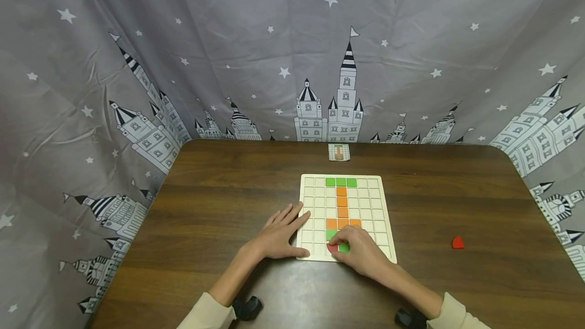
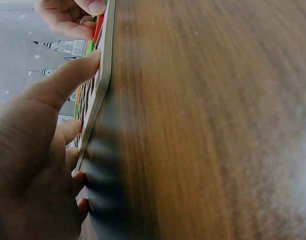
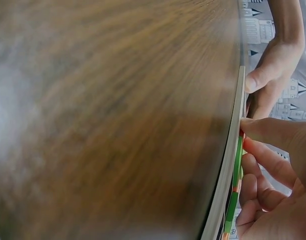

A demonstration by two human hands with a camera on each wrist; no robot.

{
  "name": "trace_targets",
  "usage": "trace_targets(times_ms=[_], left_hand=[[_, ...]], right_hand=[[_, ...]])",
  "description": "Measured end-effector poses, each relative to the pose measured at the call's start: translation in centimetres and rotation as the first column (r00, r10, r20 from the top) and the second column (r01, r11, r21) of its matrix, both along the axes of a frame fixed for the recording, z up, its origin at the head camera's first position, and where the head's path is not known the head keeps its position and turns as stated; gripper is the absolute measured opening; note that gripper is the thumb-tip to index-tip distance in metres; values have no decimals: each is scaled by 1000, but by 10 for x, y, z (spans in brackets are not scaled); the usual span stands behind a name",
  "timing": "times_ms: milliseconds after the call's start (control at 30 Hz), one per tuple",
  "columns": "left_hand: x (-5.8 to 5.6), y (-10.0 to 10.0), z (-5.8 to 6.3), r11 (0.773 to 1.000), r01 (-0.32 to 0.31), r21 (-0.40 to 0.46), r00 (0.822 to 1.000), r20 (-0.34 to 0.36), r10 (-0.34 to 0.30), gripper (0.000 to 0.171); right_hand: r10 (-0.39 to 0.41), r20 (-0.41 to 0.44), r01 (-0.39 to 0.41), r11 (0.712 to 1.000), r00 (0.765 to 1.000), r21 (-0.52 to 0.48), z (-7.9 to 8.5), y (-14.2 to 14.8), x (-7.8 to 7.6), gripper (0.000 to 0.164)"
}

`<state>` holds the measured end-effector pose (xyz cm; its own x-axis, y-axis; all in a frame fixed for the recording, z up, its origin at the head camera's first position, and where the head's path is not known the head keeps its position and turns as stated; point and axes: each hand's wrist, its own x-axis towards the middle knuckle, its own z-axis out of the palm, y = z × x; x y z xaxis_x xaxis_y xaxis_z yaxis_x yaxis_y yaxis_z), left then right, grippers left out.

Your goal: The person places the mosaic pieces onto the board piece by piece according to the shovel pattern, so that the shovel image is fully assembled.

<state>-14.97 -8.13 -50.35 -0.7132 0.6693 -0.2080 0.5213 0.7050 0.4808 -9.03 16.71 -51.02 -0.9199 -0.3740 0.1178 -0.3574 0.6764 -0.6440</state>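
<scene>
A pale square grid board (image 1: 376, 202) lies on the table. Its top row carries green tiles (image 1: 340, 182), with a column of orange tiles (image 1: 342, 201) below that widens into a row. More green tiles (image 1: 331, 234) sit lower, partly hidden by fingers. Between thumb and fingertips, my right hand (image 1: 363, 254) pinches a red tile (image 1: 331, 248) at a cell near the board's front edge; whether it lies flat there I cannot tell. My left hand (image 1: 280, 235) rests on the board's left edge with fingers spread, its thumb near the front corner, as the left wrist view shows.
Off to the right on the wooden table (image 1: 219, 192) lies another red tile (image 1: 457, 242) with a rounded side. Behind the board is a small card (image 1: 339, 152) printed with a grid pattern. A grey curtain (image 1: 256, 29) with castles and stars hangs along the table's back.
</scene>
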Motion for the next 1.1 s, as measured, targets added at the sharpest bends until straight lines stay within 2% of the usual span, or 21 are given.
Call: trace_targets(times_ms=[200,367,600,733,933,1100], left_hand=[[1,0,-1,1000,-3,-11,1000,7,4,93],[0,0,-1,1000,-5,-24,1000,22,5,94],[0,0,-1,1000,-4,-19,1000,24,4,94],[0,0,0,1000,-5,-23,1000,25,5,94],[0,0,1,1000,-1,-25,1000,20,2,94],[0,0,1,1000,3,-16,1000,21,-3,94]], right_hand=[[7,-12,-7,1000,1000,8,3,6,1,16],[-77,-31,78,997,997,8,12,22,4,24],[-173,-140,169,985,975,-39,19,72,11,27],[-240,-140,239,971,961,-26,24,105,21,28],[-373,-85,377,925,924,36,24,155,38,31],[-504,-10,500,854,864,143,22,190,55,42]])
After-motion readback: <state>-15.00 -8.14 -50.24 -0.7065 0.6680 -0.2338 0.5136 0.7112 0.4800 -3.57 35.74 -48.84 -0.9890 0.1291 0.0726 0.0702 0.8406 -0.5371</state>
